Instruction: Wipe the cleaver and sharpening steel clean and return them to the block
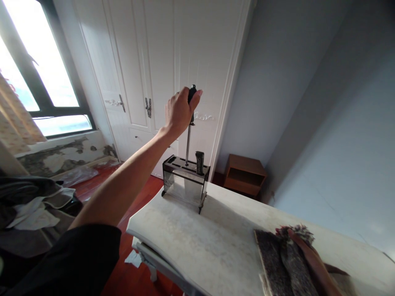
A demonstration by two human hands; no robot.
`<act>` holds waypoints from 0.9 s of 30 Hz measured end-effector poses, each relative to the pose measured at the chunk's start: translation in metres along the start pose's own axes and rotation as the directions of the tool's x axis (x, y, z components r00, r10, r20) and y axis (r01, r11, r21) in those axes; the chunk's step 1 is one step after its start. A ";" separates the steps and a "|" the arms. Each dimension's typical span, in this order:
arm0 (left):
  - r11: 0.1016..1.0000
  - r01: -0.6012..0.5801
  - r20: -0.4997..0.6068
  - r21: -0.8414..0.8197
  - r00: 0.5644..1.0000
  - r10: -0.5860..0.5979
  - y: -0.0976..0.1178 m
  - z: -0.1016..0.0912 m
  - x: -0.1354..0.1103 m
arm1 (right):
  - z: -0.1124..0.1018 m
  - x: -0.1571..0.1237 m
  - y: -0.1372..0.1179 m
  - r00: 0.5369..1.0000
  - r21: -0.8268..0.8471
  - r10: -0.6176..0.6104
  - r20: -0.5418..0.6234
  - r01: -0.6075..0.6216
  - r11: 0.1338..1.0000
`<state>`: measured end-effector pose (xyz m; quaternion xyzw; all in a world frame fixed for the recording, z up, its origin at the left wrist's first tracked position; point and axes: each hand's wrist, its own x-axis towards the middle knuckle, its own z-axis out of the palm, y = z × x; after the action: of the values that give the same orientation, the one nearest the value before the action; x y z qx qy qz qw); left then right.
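Note:
My left hand is closed around the black handle of a sharpening steel. Its narrow metal shaft points down, with the lower end in a slot of the knife block. The block has a dark slotted top, clear sides and small feet, and stands at the far end of the table. Beside the shaft, a knife's black handle sticks up from the block, and a broad pale shape shows through the clear side. At lower right, my right hand grips a dark, shaggy cloth bunched on the table.
The pale table has a curved left edge. Behind it stand a white wardrobe and a brown open cabinet. Clothes are piled at left, near a window. Plastic sheeting lies on the red floor.

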<state>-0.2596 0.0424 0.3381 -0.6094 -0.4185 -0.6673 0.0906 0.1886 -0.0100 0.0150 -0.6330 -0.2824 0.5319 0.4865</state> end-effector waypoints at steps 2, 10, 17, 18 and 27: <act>1.000 -0.005 -0.007 0.010 1.000 0.005 0.000 0.000 0.001 | -0.001 0.002 0.001 1.000 0.006 -0.006 0.014 0.006 1.000; 0.999 -0.010 -0.007 0.038 1.000 0.010 -0.006 0.004 -0.003 | 0.004 -0.008 -0.001 1.000 0.030 -0.003 0.018 0.003 1.000; 0.990 -0.030 0.014 0.135 1.000 0.028 -0.014 0.004 -0.008 | 0.006 -0.009 -0.006 0.999 -0.031 -0.010 -0.034 0.009 0.999; 0.985 -0.028 0.019 0.172 0.999 0.025 -0.015 0.004 -0.010 | 0.006 -0.010 -0.007 1.000 -0.035 -0.007 -0.029 0.006 0.999; 0.874 -0.002 0.062 0.486 0.998 -0.032 -0.029 0.007 -0.041 | 0.006 -0.019 -0.011 1.000 -0.099 -0.024 -0.008 0.023 0.995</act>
<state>-0.2632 0.0498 0.2881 -0.5862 -0.5800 -0.5206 0.2214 0.1798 -0.0203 0.0332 -0.6553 -0.3136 0.5088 0.4619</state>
